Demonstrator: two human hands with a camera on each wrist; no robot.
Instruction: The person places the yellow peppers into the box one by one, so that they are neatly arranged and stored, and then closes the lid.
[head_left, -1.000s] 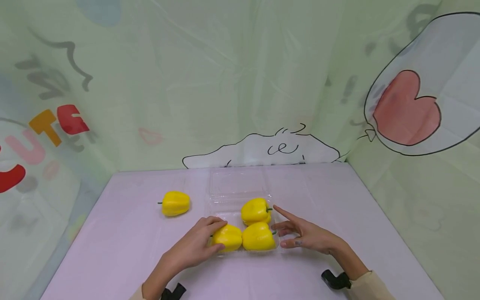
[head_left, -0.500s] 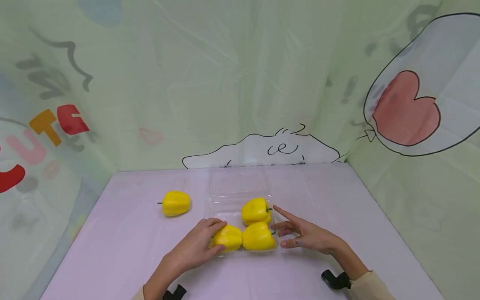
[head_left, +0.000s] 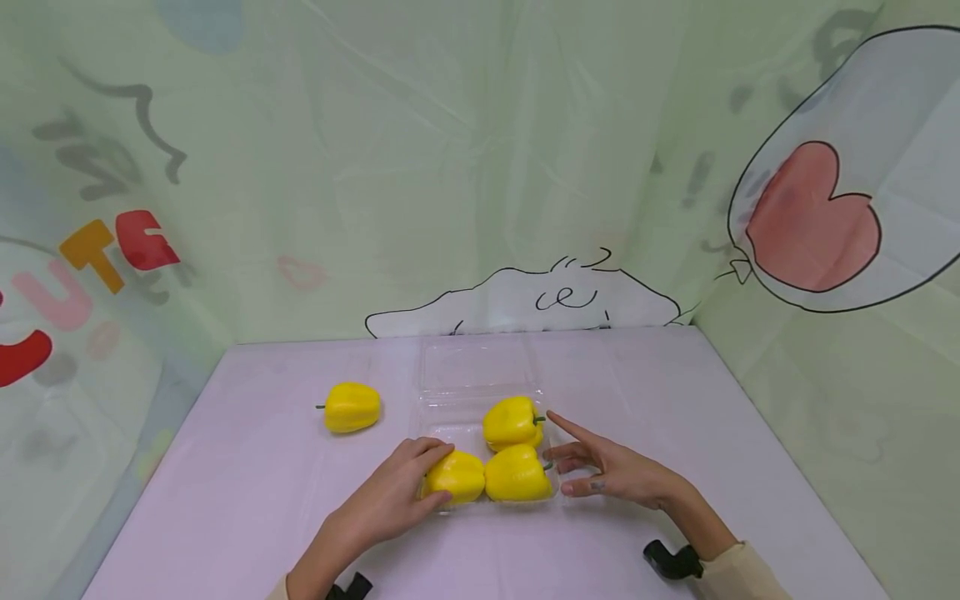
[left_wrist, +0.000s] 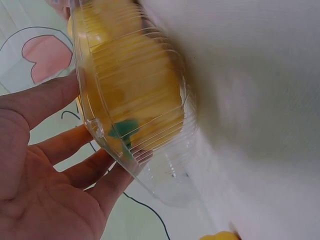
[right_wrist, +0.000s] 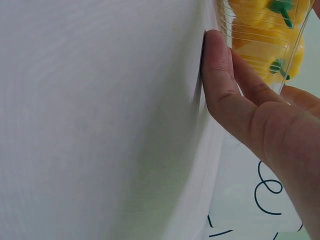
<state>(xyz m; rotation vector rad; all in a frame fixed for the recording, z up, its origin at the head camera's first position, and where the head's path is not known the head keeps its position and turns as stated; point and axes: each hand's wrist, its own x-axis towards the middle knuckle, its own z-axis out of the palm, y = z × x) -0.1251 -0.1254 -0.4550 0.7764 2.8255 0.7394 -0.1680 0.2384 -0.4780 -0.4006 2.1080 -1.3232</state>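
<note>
A clear plastic container (head_left: 462, 434) stands on the table with its lid laid back behind. Three yellow bell peppers lie in it. My left hand (head_left: 390, 487) spans the front left bell pepper (head_left: 459, 478), thumb at its near side and fingers over the far side. In the left wrist view, that pepper's green stem (left_wrist: 125, 131) shows through the ribbed wall beside the fingers. My right hand (head_left: 618, 473) stays at the container's right side, fingers loosely extended near the front right bell pepper (head_left: 517, 474) and the back right bell pepper (head_left: 513, 422). Whether it touches the wall, I cannot tell.
Another yellow bell pepper (head_left: 352, 407) lies on the table, left of the container. The transparent lid (head_left: 477, 365) reaches toward the table's back edge. Printed curtains (head_left: 480, 167) close in the back and sides of the pale table (head_left: 645, 392).
</note>
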